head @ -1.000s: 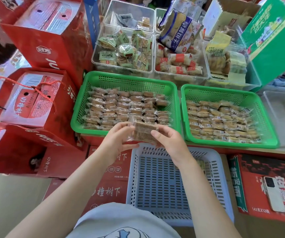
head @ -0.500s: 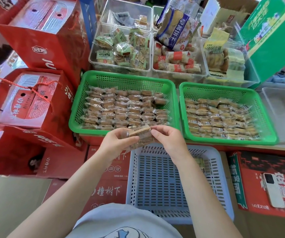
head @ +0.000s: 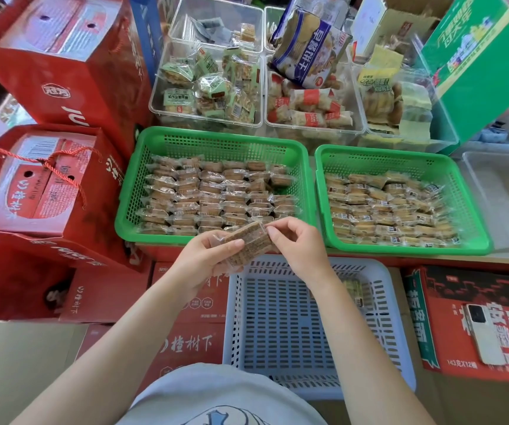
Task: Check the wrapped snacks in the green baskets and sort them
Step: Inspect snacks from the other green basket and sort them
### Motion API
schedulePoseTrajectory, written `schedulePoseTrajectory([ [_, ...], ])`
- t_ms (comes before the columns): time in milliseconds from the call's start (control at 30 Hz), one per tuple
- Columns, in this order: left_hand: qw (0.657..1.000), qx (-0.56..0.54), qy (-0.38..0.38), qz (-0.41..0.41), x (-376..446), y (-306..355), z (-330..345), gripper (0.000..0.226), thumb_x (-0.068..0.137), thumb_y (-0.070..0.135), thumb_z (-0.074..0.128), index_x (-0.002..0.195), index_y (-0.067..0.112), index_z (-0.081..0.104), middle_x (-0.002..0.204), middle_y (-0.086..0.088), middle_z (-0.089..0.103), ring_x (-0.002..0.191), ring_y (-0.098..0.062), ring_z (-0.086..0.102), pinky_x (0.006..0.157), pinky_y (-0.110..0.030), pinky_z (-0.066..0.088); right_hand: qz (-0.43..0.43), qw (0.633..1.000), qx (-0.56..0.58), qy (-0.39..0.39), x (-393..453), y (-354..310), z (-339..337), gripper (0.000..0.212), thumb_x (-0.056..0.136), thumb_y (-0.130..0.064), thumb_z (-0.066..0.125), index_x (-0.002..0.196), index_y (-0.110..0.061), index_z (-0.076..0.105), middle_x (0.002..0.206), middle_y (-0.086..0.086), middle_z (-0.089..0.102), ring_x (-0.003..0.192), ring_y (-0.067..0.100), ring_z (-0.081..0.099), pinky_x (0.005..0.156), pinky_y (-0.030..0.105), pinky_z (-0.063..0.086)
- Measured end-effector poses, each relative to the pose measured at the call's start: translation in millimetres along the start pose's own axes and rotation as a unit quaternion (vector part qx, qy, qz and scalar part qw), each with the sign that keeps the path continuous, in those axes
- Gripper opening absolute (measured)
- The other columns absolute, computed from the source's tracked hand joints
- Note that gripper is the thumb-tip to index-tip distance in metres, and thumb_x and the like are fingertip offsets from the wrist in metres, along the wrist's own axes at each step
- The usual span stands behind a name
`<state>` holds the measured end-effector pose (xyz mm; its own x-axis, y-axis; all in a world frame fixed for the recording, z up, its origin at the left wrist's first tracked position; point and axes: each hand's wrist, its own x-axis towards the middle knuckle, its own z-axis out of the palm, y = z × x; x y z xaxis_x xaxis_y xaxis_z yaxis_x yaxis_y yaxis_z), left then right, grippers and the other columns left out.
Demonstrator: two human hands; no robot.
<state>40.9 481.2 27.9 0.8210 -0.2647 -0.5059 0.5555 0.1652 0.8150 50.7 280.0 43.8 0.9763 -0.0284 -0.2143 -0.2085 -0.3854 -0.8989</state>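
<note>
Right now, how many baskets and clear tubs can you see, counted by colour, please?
Green baskets: 2, left and right.
White basket: 1, below the hands.
Clear tubs with snacks: 4, at.
Clear tub at the far right: 1.
A further tub behind the big bag is too hidden to count.
Total: 8.

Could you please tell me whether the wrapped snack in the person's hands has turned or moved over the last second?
Yes. The snack has tilted, and sits slightly left over the green basket's front rim.
</note>
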Motion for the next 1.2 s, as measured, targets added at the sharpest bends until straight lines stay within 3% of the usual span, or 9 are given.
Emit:
schedulePoseTrajectory([
  [133,0.998,0.066,0.008,0.012,3.2,3.5,-3.7,0.044,0.072,0.027,0.085,0.104,0.005,0.065,0.098,-0.017,0.076,0.089,-0.03,0.076,0.081,-0.043,0.062,-0.035,0.996,-0.083,-0.008,4.2,2.1,-0.9,0.01,0.095,-0.014,0.065,0.094,-0.018,0.073,0.079,-0.008,0.068,0.07,0.003,0.061,0.067,0.015,0.051],
  [233,0.993,0.114,0.01,0.012,3.8,6.8,-3.5,0.033,0.078,0.019,0.082,0.104,0.006,0.065,0.078,-0.004,0.076,0.078,-0.023,0.076,0.075,-0.035,0.063,-0.06,0.991,-0.12,0.007,4.8,2.3,0.7,0.01,0.094,-0.012,0.065,0.09,-0.018,0.072,0.081,-0.006,0.067,0.071,0.002,0.059,0.064,0.013,0.047],
  [300,0.991,0.136,-0.007,0.003,7.1,5.7,-7.1,0.031,0.082,0.014,0.082,0.108,0.008,0.066,0.083,-0.006,0.077,0.082,-0.024,0.076,0.08,-0.035,0.062,-0.042,0.994,-0.104,0.008,5.3,-0.4,1.8,0.012,0.095,-0.011,0.061,0.086,-0.017,0.068,0.074,-0.006,0.062,0.063,0.0,0.054,0.058,0.011,0.043],
  [467,0.961,0.268,-0.067,-0.029,18.2,6.3,-12.3,0.036,0.08,0.01,0.083,0.11,0.02,0.067,0.099,0.004,0.078,0.095,-0.018,0.073,0.094,-0.037,0.056,0.069,0.997,0.023,-0.014,6.5,-10.1,8.8,0.022,0.101,-0.014,0.041,0.082,-0.015,0.052,0.069,0.003,0.044,0.058,0.014,0.037,0.057,0.028,0.034],
  [667,0.979,0.176,-0.094,-0.051,21.5,7.8,-10.7,0.035,0.09,0.006,0.073,0.122,0.014,0.061,0.105,-0.007,0.078,0.096,-0.024,0.075,0.082,-0.032,0.058,-0.01,0.998,-0.025,-0.052,15.4,-11.3,2.8,0.022,0.099,-0.035,0.059,0.095,-0.013,0.061,0.077,0.0,0.053,0.063,0.004,0.045,0.06,0.016,0.042],
  [800,0.98,0.144,-0.119,-0.064,27.4,9.5,-11.4,0.039,0.088,0.007,0.073,0.123,0.014,0.06,0.108,-0.011,0.077,0.098,-0.028,0.074,0.088,-0.037,0.058,-0.021,0.998,-0.03,-0.044,24.3,-1.6,3.0,0.014,0.098,-0.022,0.063,0.088,-0.014,0.068,0.074,-0.005,0.062,0.063,0.001,0.055,0.061,0.018,0.049],
  [900,0.98,0.136,-0.125,-0.074,33.5,10.5,-13.1,0.041,0.089,0.009,0.072,0.127,0.017,0.059,0.109,-0.008,0.077,0.1,-0.026,0.074,0.085,-0.033,0.058,-0.033,0.996,-0.083,-0.025,31.1,0.8,5.0,0.019,0.101,-0.021,0.059,0.086,-0.01,0.064,0.07,-0.005,0.058,0.059,0.001,0.051,0.056,0.013,0.042],
  [1000,0.98,0.142,-0.113,-0.081,43.6,13.6,-11.9,0.039,0.092,0.007,0.07,0.128,0.019,0.06,0.108,-0.004,0.077,0.098,-0.021,0.074,0.078,-0.026,0.058,-0.052,0.992,-0.115,-0.014,39.4,2.9,5.9,0.02,0.101,-0.022,0.057,0.086,-0.009,0.061,0.071,0.0,0.057,0.061,0.007,0.047,0.057,0.021,0.038],
  [1200,0.992,0.055,-0.074,-0.084,73.6,17.6,-12.4,0.057,0.077,0.015,0.085,0.129,0.013,0.062,0.121,-0.012,0.072,0.105,-0.027,0.072,0.087,-0.041,0.059,-0.024,0.998,-0.055,0.01,62.3,0.0,0.5,0.02,0.103,-0.024,0.055,0.088,-0.01,0.06,0.073,0.009,0.061,0.061,0.013,0.052,0.058,0.027,0.043],
])
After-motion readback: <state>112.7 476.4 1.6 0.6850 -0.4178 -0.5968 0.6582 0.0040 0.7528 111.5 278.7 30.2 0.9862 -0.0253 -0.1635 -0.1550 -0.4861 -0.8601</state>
